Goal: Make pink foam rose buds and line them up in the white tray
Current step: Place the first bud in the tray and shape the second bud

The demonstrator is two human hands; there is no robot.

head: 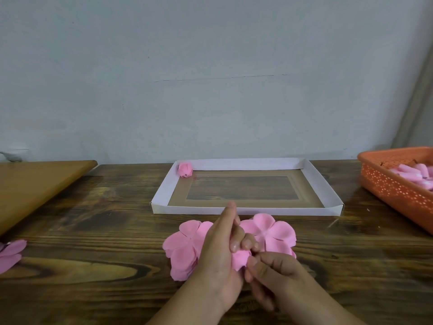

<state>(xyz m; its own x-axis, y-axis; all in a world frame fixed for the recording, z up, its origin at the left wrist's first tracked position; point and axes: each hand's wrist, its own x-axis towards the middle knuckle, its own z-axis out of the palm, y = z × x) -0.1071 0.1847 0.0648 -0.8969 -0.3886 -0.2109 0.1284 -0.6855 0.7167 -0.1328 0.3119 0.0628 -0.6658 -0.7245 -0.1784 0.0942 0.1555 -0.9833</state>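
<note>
At the near edge of the bench (pixel 93 231), midway along it, both hands work one pink foam piece (pixel 240 259) into a bud. The left hand (pixel 218 256) curls its lower fingers over the piece while its forefinger points straight toward the white tray (pixel 161 191); the right hand (pixel 269 275) pinches the piece's lower edge between thumb and fingertips. So each grip is closed on the foam. Flat petal cut-outs (pixel 185 245) lie under and beside the hands, with another one (pixel 269 233) to the right of them.

The step in hand looks like rolling or tucking petals round a core. One finished bud (pixel 185 169) sits in the tray's far left corner, so the row has barely begun. Next the bud probably needs tightening, then setting just beside the first one along the far wall.

How far the roll is closed cannot be told: fingers cover most of it. The orange basket (pixel 386 184) at the right edge, holding pale pink pieces, is cut off, as are more pink petals (pixel 10 254) at the left edge.
</note>
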